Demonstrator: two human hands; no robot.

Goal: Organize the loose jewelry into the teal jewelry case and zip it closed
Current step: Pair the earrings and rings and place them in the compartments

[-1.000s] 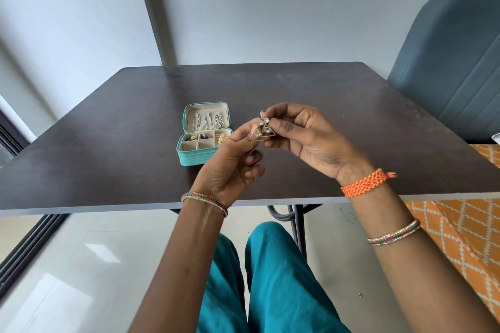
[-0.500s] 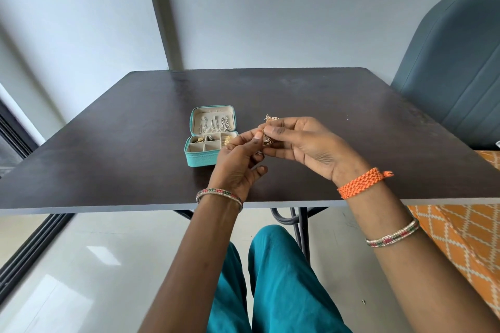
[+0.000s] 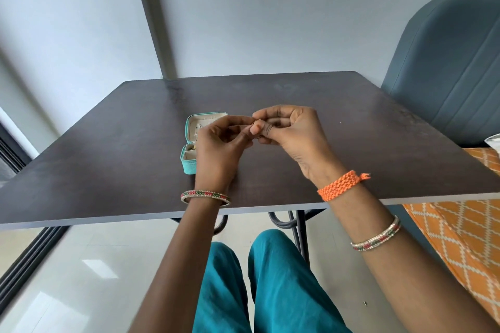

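Observation:
The teal jewelry case [image 3: 188, 166] lies open on the dark table [image 3: 108, 149], its lid tipped back and cream compartments showing; my left hand [image 3: 219, 151] covers most of it. Both hands meet above the table to the right of the case. My left hand and my right hand [image 3: 289, 138] pinch a small earring between fingertips; the earring itself is almost wholly hidden by the fingers. Some small gold pieces show in the case's near-left compartment.
A blue-grey padded chair [image 3: 446, 70] stands at the table's right side. An orange patterned cloth [image 3: 460, 230] lies at the lower right. A black window frame [image 3: 16, 267] runs along the left floor edge. Table legs [image 3: 297, 227] are beneath.
Both hands have drawn closer together and shifted left in front of the case; the triangular earring, visible earlier between the fingertips, is now hidden by the fingers. The view has tilted up slightly.

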